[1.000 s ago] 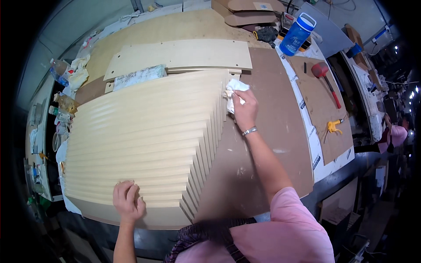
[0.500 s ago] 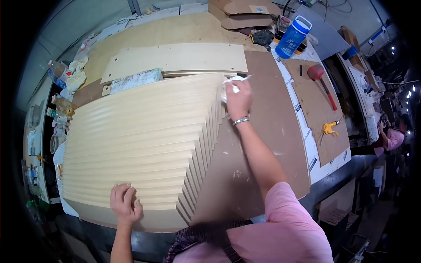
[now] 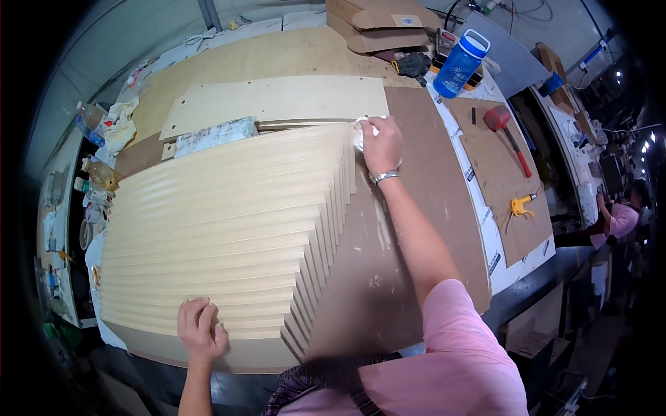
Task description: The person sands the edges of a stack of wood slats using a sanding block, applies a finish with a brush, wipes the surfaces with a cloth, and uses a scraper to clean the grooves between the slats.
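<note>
A dim workshop is shown from above, with a broad work table covered by a flat brown sheet [image 3: 430,236]. Much of the sheet is taken up by a fanned stack of long cream-coloured boards [image 3: 208,236], laid overlapping like shallow steps, their right ends staggered along a slant.

At the far right corner of the stack, a crumpled white cloth [image 3: 359,136] is pinched between the thumb and bent fingers of the right hand [image 3: 382,147], and a silver metal bracelet [image 3: 386,177] is worn on that wrist. The near edge of the stack is touched by the left hand [image 3: 201,329], its fingers loosely curled and slightly apart, with nothing seen to be held.

Just beyond the stack, a white block with grey smudges [image 3: 216,136] and a flat cream panel with small dark holes [image 3: 277,98] are laid on the table. To the right, a brown cardboard sheet [image 3: 489,166] is occupied by a red-headed mallet with a red and black handle [image 3: 510,139] and a yellow air blow gun [image 3: 522,206]. Behind these, a translucent blue bottle with a white lid [image 3: 459,66] is stood upright, near a dark grey work glove [image 3: 412,65] and folded brown cardboard [image 3: 381,24]. Clear plastic bottles [image 3: 90,121] are gathered along the left side. In the right background, a person in a pink top [image 3: 621,220] can be made out.
</note>
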The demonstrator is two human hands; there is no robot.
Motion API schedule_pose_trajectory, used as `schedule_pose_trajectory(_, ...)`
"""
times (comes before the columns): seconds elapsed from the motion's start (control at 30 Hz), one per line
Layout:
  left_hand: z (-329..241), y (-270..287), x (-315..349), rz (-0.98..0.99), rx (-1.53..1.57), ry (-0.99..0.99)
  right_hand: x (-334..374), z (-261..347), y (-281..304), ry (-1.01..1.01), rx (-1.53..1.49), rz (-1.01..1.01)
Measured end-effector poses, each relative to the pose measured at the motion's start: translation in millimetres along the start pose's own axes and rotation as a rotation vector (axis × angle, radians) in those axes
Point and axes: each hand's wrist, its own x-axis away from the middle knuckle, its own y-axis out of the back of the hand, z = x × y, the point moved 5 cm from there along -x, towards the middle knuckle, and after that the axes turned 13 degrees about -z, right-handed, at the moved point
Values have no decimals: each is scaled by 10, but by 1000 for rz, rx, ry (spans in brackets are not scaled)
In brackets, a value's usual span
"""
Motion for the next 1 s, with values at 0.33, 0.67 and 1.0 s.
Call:
schedule_pose_trajectory(0.33,-14,3,-13,14,-17,-1,-118,-42,227,-32,-55,-221)
schedule_pose_trajectory(0.67,-38,8,-43,3,-25,-23,350,344,258,206,-301,-1)
schedule_pose_trajectory(1.0,-33,29,-19,-27,-21,-25,792,-253,826,-254,-463,269)
